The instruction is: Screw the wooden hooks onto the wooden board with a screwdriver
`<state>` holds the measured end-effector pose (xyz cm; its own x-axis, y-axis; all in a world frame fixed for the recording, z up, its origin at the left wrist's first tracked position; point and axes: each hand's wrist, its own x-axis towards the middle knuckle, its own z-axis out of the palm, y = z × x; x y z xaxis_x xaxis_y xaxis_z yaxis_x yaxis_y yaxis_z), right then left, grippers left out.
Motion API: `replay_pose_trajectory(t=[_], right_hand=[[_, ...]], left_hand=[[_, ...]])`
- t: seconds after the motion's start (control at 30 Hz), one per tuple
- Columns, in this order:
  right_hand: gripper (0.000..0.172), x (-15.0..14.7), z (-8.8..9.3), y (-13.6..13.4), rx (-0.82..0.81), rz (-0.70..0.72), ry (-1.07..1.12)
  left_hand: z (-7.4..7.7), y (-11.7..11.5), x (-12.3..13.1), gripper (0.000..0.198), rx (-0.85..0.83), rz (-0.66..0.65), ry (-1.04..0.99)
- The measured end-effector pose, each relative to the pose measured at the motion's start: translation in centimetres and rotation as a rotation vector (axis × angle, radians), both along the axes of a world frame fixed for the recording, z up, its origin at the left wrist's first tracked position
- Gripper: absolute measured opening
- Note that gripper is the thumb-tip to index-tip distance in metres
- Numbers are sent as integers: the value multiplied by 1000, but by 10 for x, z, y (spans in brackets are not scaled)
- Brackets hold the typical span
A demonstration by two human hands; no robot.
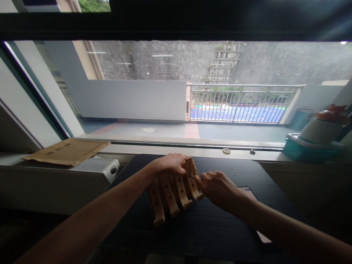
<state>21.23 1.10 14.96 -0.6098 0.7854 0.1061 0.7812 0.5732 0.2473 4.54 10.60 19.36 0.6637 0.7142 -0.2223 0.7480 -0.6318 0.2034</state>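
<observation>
A light wooden rack made of several slats with holes lies on a dark table in front of me. My left hand is closed over the rack's top end. My right hand is pinched against the rightmost slat, holding a small thin tool whose tip touches the wood; I cannot make out what the tool is. A phone lies just behind my right wrist, partly hidden by it.
A white radiator-like heater stands left of the table with a flat cardboard piece beside it. On the window sill sit a small round object and a teal and white appliance at the right.
</observation>
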Motion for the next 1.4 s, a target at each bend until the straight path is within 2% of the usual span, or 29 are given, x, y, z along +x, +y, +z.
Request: replay_pose_trajectory(t=[0.1,0.27,0.37,0.47,0.57,0.7,0.8,1.0,1.07,1.13,1.2,1.27,1.4], right_hand=[[18,-1,0,2,-66,-76,114],[27,3,-11,5,-178,-320,446],[29,4,-15,2,-184,-380,471],[27,-1,-10,-1,-109,-311,280],[21,-9,-1,-4,-12,-160,41],[15,-15,5,-4,58,-3,-169],[16,-12,2,0,4,-32,-100],[26,0,-14,5,-158,-334,352],[30,4,-17,6,-218,-396,494],[32,6,-16,6,-220,-385,465],[32,4,-11,7,-168,-335,317],[28,-1,-3,7,-122,-275,185],[18,-15,10,7,-132,-131,72]], left_hand=[[1,0,-1,38,5,-3,3],[0,-1,1,42,17,-6,2],[0,-3,2,39,33,-2,6],[1,-5,3,35,44,1,8],[1,-7,2,36,39,9,8],[1,-8,-2,61,3,28,-19],[2,-7,-4,65,-45,13,-52],[4,-5,-4,58,-75,2,-58],[4,-5,-3,58,-80,1,-65],[4,-6,-3,59,-81,5,-62],[4,-8,-3,60,-78,14,-50],[5,-10,-3,62,-70,19,-45],[4,-11,-4,76,-46,-1,-60]])
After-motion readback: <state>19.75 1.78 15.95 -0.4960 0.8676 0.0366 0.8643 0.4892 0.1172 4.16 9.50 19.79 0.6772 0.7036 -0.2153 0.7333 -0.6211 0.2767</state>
